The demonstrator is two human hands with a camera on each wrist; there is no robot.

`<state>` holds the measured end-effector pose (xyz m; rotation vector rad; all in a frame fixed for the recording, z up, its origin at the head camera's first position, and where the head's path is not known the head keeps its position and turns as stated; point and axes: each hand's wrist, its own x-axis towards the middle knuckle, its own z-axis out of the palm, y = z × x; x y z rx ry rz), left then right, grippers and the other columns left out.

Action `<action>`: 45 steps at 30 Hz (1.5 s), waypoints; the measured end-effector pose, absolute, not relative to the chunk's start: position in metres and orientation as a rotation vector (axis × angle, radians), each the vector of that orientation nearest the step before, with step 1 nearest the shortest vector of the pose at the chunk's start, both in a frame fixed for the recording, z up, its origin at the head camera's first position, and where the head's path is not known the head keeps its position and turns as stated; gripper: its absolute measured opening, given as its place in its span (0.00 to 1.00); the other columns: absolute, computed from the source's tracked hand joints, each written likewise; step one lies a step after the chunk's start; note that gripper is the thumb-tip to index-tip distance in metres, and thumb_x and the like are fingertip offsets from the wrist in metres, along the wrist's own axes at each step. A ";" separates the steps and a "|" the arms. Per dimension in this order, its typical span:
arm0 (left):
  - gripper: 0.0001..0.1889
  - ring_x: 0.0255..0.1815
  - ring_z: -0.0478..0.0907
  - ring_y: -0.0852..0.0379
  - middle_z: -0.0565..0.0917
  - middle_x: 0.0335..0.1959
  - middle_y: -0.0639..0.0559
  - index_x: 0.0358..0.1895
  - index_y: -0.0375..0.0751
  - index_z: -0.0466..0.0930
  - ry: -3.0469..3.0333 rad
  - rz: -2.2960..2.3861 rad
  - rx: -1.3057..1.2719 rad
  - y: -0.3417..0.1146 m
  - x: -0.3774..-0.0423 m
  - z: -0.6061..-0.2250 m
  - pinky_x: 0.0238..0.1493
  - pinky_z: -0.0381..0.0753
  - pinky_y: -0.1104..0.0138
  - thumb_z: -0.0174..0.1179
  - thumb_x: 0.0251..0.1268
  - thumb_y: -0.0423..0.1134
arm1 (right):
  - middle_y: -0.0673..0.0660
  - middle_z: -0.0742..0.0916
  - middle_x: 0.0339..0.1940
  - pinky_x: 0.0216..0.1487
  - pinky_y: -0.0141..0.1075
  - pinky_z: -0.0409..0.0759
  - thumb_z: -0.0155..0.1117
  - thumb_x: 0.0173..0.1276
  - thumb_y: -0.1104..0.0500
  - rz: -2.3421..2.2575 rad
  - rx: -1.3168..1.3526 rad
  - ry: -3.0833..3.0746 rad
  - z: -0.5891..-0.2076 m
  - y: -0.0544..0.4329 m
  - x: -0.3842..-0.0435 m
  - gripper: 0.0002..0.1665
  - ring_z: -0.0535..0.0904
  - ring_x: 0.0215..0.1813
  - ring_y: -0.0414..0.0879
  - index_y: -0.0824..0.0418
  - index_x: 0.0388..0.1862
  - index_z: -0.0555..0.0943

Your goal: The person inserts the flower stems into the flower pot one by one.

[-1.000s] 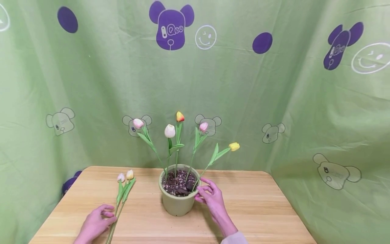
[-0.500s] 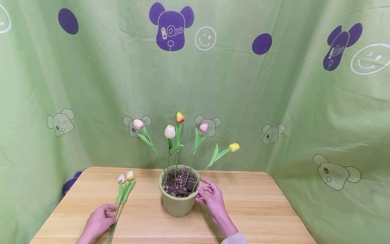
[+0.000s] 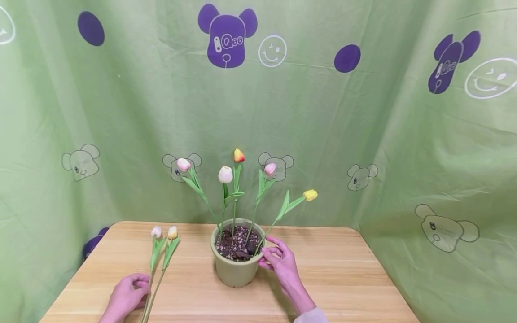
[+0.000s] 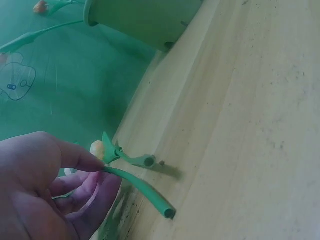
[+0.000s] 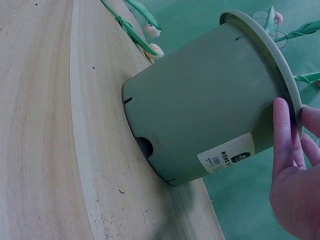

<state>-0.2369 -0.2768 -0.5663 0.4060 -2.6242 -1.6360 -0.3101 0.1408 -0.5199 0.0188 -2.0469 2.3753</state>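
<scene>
My left hand [image 3: 124, 297] pinches the green stem [image 4: 142, 190] of an artificial tulip with a pale pink head [image 3: 156, 231], at the left of the table. Beside it lies a second tulip with a pale yellow head [image 3: 172, 232], its stem running close along the first. A green flowerpot [image 3: 236, 272] filled with dark soil [image 3: 234, 244] stands mid-table. At the pot's right side my right hand [image 3: 282, 267] holds the rim [image 5: 280, 60], with one finger along the outer wall and others at the rim's edge.
Several tulips rise from the soil: a pink one [image 3: 183, 164], a white one [image 3: 225, 174], a red-yellow one [image 3: 239, 155], another pink one [image 3: 270, 169], and a yellow one [image 3: 310, 194] leaning right. Green curtain [image 3: 307, 112] hangs behind the wooden table [image 3: 335, 269].
The pale pink tulip has shifted left with my left hand, parting its head from the pale yellow one. My right hand stays at the pot's rim.
</scene>
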 end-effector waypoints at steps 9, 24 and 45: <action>0.20 0.39 0.83 0.52 0.82 0.47 0.38 0.62 0.24 0.74 -2.571 -1.688 0.350 -0.284 -0.231 -0.562 0.34 0.90 0.62 0.59 0.69 0.27 | 0.57 0.87 0.40 0.44 0.37 0.90 0.67 0.70 0.68 2.390 0.021 -2.032 -0.520 0.141 -0.310 0.32 0.87 0.37 0.45 0.65 0.72 0.72; 0.20 0.30 0.82 0.55 0.76 0.54 0.34 0.65 0.30 0.68 -2.543 -1.617 0.228 -0.276 -0.221 -0.538 0.34 0.89 0.66 0.55 0.73 0.25 | 0.55 0.87 0.39 0.44 0.37 0.90 0.66 0.71 0.68 2.400 0.027 -2.021 -0.521 0.141 -0.310 0.32 0.87 0.37 0.45 0.64 0.72 0.71; 0.17 0.30 0.82 0.66 0.80 0.48 0.38 0.59 0.34 0.76 -2.340 -1.479 -0.055 -0.230 -0.212 -0.501 0.31 0.89 0.67 0.58 0.71 0.22 | 0.56 0.87 0.40 0.45 0.37 0.90 0.67 0.71 0.67 2.397 0.033 -2.036 -0.521 0.141 -0.310 0.32 0.87 0.38 0.44 0.65 0.73 0.71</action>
